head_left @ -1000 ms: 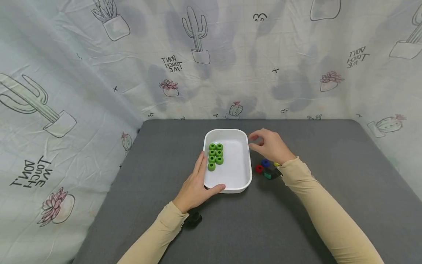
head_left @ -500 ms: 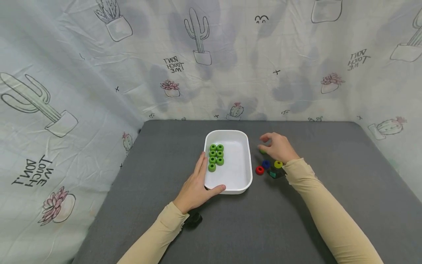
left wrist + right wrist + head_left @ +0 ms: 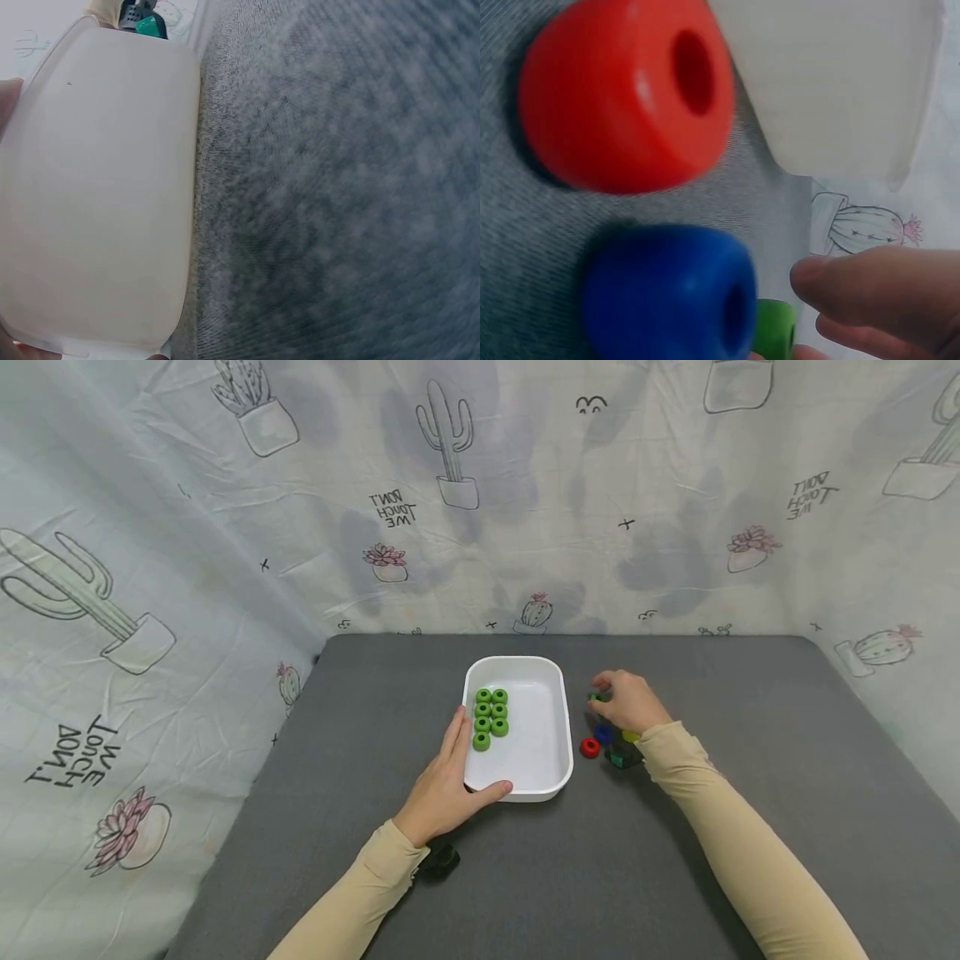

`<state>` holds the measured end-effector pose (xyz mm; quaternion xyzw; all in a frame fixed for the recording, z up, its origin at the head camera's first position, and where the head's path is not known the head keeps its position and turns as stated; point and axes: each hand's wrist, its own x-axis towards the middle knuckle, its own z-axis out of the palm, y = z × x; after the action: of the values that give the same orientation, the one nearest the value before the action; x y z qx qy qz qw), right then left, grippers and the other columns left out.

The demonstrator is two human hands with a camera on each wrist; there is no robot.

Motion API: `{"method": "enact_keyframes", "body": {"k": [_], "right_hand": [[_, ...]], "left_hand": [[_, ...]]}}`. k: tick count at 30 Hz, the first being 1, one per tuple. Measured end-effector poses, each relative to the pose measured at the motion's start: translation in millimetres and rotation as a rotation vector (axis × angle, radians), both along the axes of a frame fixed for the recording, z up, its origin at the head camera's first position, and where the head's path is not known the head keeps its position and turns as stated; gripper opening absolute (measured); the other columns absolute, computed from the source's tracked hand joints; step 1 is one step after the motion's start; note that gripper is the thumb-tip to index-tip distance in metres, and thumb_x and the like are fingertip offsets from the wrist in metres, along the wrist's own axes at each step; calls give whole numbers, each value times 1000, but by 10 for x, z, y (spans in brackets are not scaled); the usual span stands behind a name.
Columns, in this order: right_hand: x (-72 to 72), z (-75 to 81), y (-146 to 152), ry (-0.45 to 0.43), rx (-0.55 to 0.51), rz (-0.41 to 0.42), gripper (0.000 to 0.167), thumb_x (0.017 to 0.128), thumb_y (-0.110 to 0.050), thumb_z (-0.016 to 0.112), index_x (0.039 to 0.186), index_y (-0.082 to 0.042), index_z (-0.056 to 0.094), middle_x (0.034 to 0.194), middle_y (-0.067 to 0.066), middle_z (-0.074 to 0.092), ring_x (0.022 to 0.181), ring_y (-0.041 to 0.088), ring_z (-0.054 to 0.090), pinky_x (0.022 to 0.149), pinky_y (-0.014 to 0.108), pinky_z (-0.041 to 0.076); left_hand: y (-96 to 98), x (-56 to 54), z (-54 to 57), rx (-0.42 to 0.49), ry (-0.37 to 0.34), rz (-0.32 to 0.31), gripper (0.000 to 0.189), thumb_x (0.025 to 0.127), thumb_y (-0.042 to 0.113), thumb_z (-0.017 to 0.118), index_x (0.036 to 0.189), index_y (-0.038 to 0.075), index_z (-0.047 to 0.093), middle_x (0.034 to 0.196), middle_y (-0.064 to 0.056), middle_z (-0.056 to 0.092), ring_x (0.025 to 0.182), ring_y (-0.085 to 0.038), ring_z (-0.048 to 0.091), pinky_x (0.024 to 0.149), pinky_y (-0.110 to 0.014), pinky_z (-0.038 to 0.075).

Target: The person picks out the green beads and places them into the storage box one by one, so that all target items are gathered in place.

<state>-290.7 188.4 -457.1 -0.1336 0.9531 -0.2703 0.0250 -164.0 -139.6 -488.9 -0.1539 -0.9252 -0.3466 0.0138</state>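
Observation:
A white tray holds several green beads in two columns on its left side. My left hand rests against the tray's near left corner, fingers straight along the left wall, thumb across the near rim. Right of the tray, my right hand bends over a single green bead, which shows between thumb and fingers in the head view. In the right wrist view the thumb stands apart from this bead, and fingertips show at its far side.
Close to the right hand lie a red bead, a blue bead and a partly covered yellow bead. They sit on the grey table beside the tray. A printed curtain hangs behind the table.
My right hand has moved from the tray's right edge rightward and down to the single green bead, its fingers coming around it. The left hand and the tray stay put.

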Motion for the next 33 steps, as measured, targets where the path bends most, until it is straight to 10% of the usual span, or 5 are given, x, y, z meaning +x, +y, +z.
{"method": "enact_keyframes", "body": {"k": [17,33], "right_hand": [[4,-125,46,41,1,19,22,91,-6,73,112,-1,72,112,24,71,108,41,65,95,57,50],[221,146,-24,63,-122,32,28,94,-6,72,121,0,70,122,21,68,104,38,70,87,51,57]], "left_hand": [[12,6,-6,0,7,8,118,88,73,67,169,11,9,177,4,-4,154,-32,36,110,-60,44],[20,21,-8,5,6,12,118,88,72,68,169,12,8,177,3,-2,155,-31,34,111,-60,43]]}}
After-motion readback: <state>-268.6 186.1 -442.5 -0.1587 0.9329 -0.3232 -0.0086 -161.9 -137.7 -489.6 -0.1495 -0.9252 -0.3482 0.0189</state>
